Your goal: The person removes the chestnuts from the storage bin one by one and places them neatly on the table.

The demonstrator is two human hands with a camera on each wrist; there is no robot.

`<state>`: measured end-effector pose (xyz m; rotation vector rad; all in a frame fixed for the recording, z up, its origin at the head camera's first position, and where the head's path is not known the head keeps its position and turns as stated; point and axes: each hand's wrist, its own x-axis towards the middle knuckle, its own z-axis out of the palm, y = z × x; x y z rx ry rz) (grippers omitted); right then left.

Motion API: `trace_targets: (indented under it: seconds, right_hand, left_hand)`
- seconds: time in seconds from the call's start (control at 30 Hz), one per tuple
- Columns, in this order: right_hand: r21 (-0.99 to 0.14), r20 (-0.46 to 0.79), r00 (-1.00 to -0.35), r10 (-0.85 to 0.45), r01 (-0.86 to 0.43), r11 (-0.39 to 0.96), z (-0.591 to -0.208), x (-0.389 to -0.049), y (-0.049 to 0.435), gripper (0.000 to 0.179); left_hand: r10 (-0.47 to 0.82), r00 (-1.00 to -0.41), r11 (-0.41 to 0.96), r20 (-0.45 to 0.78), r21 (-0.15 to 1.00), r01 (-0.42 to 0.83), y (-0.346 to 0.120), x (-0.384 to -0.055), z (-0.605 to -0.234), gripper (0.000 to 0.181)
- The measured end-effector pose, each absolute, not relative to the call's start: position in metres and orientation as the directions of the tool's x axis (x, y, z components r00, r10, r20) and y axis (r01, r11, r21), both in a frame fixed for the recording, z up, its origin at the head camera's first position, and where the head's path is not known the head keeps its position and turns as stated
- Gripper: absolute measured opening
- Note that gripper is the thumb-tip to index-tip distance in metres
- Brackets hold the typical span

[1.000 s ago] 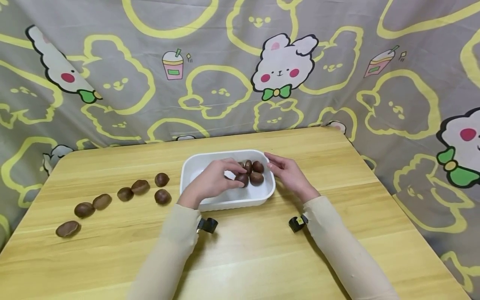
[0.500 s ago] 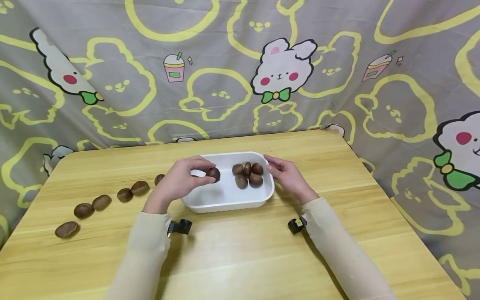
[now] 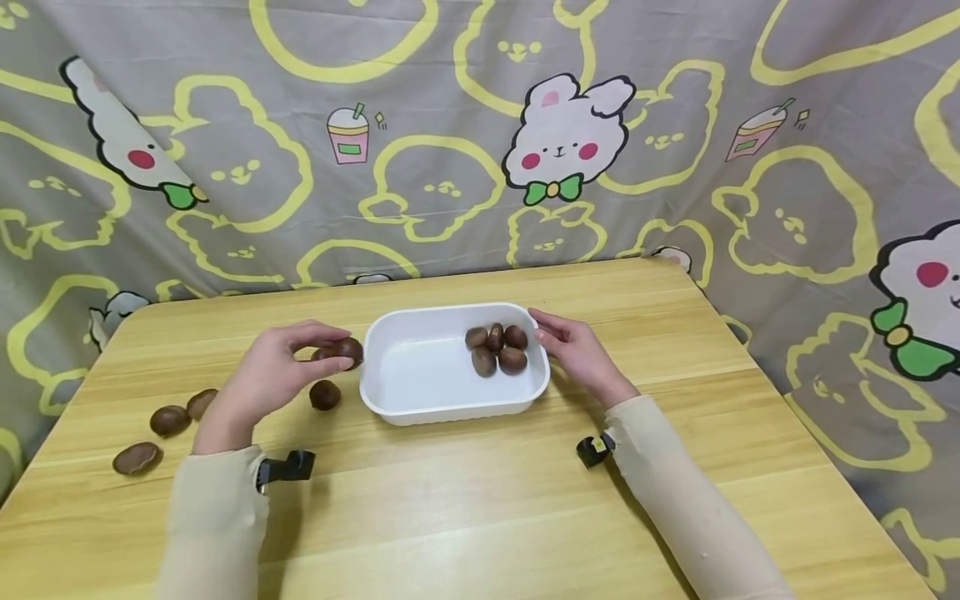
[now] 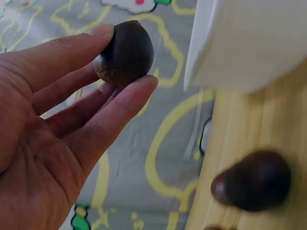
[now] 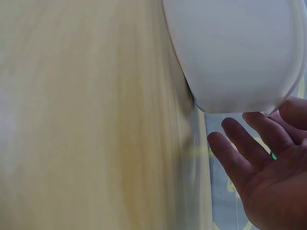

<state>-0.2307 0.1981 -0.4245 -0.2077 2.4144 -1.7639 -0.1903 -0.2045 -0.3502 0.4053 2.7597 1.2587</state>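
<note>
My left hand (image 3: 272, 372) pinches a dark brown chestnut (image 4: 127, 55) between thumb and fingertips, just beyond the left end of a white plastic tray (image 3: 420, 414). In the head view, that hand partly covers another chestnut on the table behind the held one. A single chestnut (image 3: 325, 395) lies on the table just below the fingers. At the tray's right end, my right hand (image 3: 583, 357) holds the rim, thumb over the edge and index finger against the outer wall; its other fingers are spread apart. Several chestnuts (image 3: 513, 360) sit together in the tray's right half.
More chestnuts (image 3: 169, 421) lie on the wooden table (image 3: 480, 517) to the left, some hidden by the left arm. A patterned cloth (image 3: 435, 100) hangs behind the table and along its right side. Black camera mounts (image 3: 595, 450) stick out from both wrists.
My left hand picked a chestnut out of the group in the tray and carried it left, past the tray's left rim. The right hand and the tray stay in place.
</note>
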Motion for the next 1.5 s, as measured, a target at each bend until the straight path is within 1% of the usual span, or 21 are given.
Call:
trace_targets:
  seconds: [0.2,0.43,0.6,0.77,0.87,1.0,1.23,1.5]
  right_hand:
    - [-0.951,-0.042,-0.982,-0.187,-0.018,0.309,-0.421,-0.23,0.198,0.045]
    - [-0.954,-0.039,-0.981,-0.188,-0.019,0.301,-0.421,-0.229,0.198,0.045]
    - [-0.954,-0.03,-0.982,-0.185,-0.027,0.299,-0.422,-0.23,0.199,0.044]
    - [-0.953,-0.024,-0.982,-0.186,-0.034,0.3,-0.423,-0.231,0.201,0.044]
    - [-0.954,-0.025,-0.982,-0.186,-0.033,0.299,-0.423,-0.231,0.201,0.044]
    - [-0.953,-0.025,-0.982,-0.188,-0.034,0.302,-0.424,-0.23,0.2,0.044]
    - [-0.952,-0.03,-0.982,-0.188,-0.029,0.304,-0.423,-0.229,0.197,0.044]
    - [-0.952,-0.032,-0.982,-0.184,-0.026,0.306,-0.424,-0.23,0.196,0.044]
  left_hand:
    - [0.26,-0.965,0.659,0.042,0.722,0.209,-0.227,-0.182,-0.354,0.036]
    - [0.214,-0.977,0.688,0.012,0.708,0.159,-0.248,-0.172,-0.359,0.043]
    - [0.211,-0.977,0.688,-0.027,0.714,0.129,-0.262,-0.168,-0.367,0.045]
    - [0.216,-0.974,0.748,-0.066,0.652,0.122,-0.274,-0.164,-0.375,0.042]
    - [0.212,-0.971,0.753,-0.109,0.651,0.092,-0.277,-0.162,-0.381,0.042]
    - [0.202,-0.966,0.748,-0.163,0.662,0.044,-0.28,-0.162,-0.39,0.046]
    - [0.197,-0.959,0.793,-0.202,0.609,0.034,-0.285,-0.164,-0.398,0.047]
    - [0.208,-0.949,0.807,-0.238,0.59,0.029,-0.285,-0.167,-0.399,0.049]
